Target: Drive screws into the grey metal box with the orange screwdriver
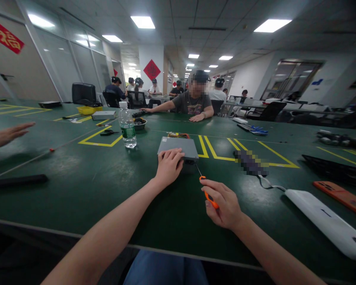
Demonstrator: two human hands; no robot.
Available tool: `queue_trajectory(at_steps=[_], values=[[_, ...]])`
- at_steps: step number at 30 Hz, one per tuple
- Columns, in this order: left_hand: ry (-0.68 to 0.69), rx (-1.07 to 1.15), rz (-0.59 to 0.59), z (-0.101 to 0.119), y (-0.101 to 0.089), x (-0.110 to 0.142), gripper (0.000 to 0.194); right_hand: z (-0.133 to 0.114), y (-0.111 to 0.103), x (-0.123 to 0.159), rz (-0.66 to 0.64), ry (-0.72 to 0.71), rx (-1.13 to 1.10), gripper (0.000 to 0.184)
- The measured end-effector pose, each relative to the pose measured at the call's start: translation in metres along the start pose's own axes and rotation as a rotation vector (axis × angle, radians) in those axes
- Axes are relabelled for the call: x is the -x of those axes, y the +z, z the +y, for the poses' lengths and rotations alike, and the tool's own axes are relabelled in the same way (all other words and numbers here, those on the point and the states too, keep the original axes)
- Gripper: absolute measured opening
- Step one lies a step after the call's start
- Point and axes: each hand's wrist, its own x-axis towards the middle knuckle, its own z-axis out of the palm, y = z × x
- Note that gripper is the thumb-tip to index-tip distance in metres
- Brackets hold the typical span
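Note:
A grey metal box, apparently a computer power supply (187, 148), lies on the green table in front of me, a bundle of coloured wires (178, 135) at its far side. Over its top and near left edge, my left hand (169, 164) is closed, holding it against the table. My right hand (222, 202) grips the orange-and-black handle of a screwdriver (210, 198). The thin shaft slants up and left, its tip at the near right corner of the box. Whether the tip sits in a screw I cannot tell.
A water bottle (127, 128) stands left of the box, near a metal bowl (140, 124). On the right lie a white power bank (323, 221) with a cable and an orange phone (344, 196). Another person's hand (10, 134) reaches in from the left; a person (192, 105) sits opposite.

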Motion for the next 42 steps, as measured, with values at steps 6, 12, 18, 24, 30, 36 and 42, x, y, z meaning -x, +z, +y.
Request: queue_trajectory(at_steps=[6,12,18,24,30,36,42], values=[[-0.001,-0.008,0.001,0.000,-0.001,0.000,0.020,-0.006,-0.001,-0.005,-0.039,-0.166,0.210,0.015],[0.002,-0.010,0.004,0.001,-0.002,0.000,0.021,-0.004,-0.006,0.000,-0.163,-0.202,0.126,0.021],[0.004,-0.011,0.000,0.001,-0.004,0.000,0.021,0.004,-0.013,0.010,-0.247,-0.232,0.112,0.028],[-0.007,-0.006,-0.006,0.001,-0.002,0.000,0.020,0.001,-0.006,0.013,-0.092,-0.119,0.013,0.026],[-0.006,-0.004,0.003,0.001,-0.002,0.000,0.020,-0.002,-0.004,0.011,-0.158,-0.119,0.007,0.029],[-0.008,-0.003,-0.002,0.000,-0.001,0.000,0.020,-0.004,-0.008,0.004,-0.223,-0.148,0.022,0.029],[-0.016,-0.001,-0.004,0.000,-0.001,0.000,0.021,-0.004,0.000,0.005,-0.208,-0.146,0.000,0.024]])
